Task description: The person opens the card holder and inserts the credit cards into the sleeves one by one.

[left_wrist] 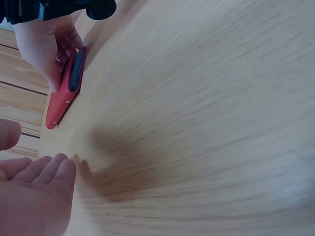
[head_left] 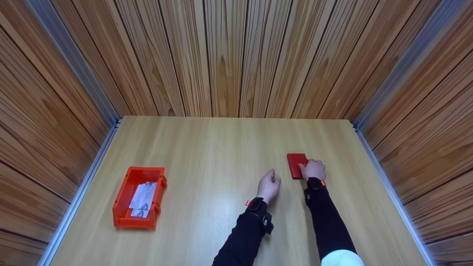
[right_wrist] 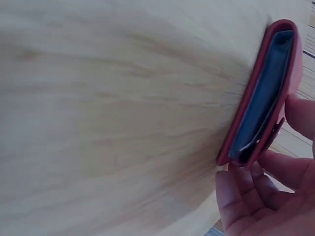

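A red wallet lies on the right part of the table. My right hand grips its right side, thumb on the cover. The right wrist view shows the wallet edge-on, with a blue inside and a small clasp by the fingers. To the left of it, my left hand hovers over the table, its fingers loosely bent and holding nothing. In the left wrist view, this left hand is apart from the wallet.
An orange open bin stands at the left of the table. Inside it lie clear plastic packets, their contents too small to tell. Wood-panelled walls enclose the back and both sides.
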`<move>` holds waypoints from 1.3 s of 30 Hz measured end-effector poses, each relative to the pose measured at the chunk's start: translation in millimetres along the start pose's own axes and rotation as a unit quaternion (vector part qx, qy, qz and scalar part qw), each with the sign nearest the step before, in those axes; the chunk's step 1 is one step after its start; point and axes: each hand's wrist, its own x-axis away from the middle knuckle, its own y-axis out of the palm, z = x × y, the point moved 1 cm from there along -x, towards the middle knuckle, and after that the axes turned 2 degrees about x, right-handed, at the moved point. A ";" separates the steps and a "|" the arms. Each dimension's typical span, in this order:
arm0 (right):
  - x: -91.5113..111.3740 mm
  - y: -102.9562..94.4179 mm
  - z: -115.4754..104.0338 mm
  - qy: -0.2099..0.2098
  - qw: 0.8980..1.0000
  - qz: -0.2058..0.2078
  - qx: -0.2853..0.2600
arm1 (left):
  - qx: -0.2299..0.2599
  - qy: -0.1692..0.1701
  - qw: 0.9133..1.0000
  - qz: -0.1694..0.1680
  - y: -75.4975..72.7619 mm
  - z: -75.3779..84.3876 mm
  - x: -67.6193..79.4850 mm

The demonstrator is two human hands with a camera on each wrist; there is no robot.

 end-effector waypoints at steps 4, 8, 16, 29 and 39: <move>1.6 -1.3 1.9 0.015 1.000 0.003 -0.009 | 0.021 -0.012 1.000 -0.013 3.5 0.6 1.4; 4.3 -2.2 1.2 0.010 1.000 0.005 -0.017 | 0.047 -0.030 0.998 -0.022 4.6 0.8 2.9; 6.9 -5.1 4.4 -0.024 0.999 0.006 -0.040 | 0.075 -0.020 0.996 -0.040 11.0 -15.9 -4.4; 18.4 -3.2 6.6 -0.011 0.988 -0.057 -0.145 | 0.108 -0.085 0.990 -0.021 4.0 -3.9 -2.3; 33.2 6.0 -0.1 -0.008 0.979 -0.068 -0.193 | 0.122 -0.080 0.989 0.005 0.9 -14.7 -8.0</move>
